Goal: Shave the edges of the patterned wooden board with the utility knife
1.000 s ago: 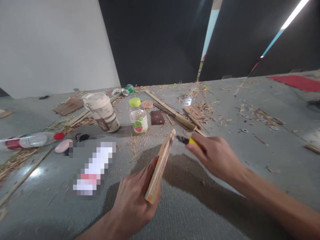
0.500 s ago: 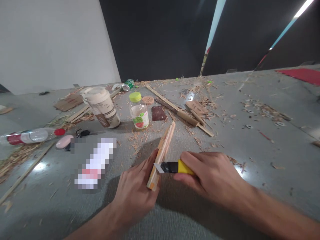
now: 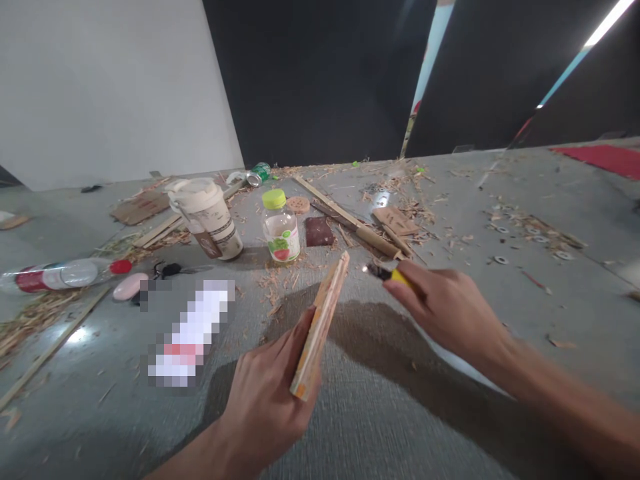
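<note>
My left hand (image 3: pixel 273 387) grips the near part of a narrow strip of wood (image 3: pixel 323 327), whose far end points up and away from me. Thin layers and orange patches show along the strip's edge. To the right, my right hand (image 3: pixel 440 300) is closed around the yellow handle of a utility knife (image 3: pixel 383 272). The knife's blade points left toward the strip's far end, with a gap between them. My palm and fingers hide most of the handle. Shadows of both hands fall on the grey surface (image 3: pixel 360 413) below.
Beyond the strip stand a clear jar (image 3: pixel 281 233) with a lime lid and a lidded paper cup (image 3: pixel 213 220). A brown square (image 3: pixel 319 231), a stick with a wrapped handle (image 3: pixel 373 240), washers (image 3: pixel 500 259) and shavings lie around. A plastic bottle (image 3: pixel 65 275) lies at left.
My right hand has carried the utility knife away from the wooden strip, up and to the right. The blade was on the strip near my left hand. The left hand still holds the strip.
</note>
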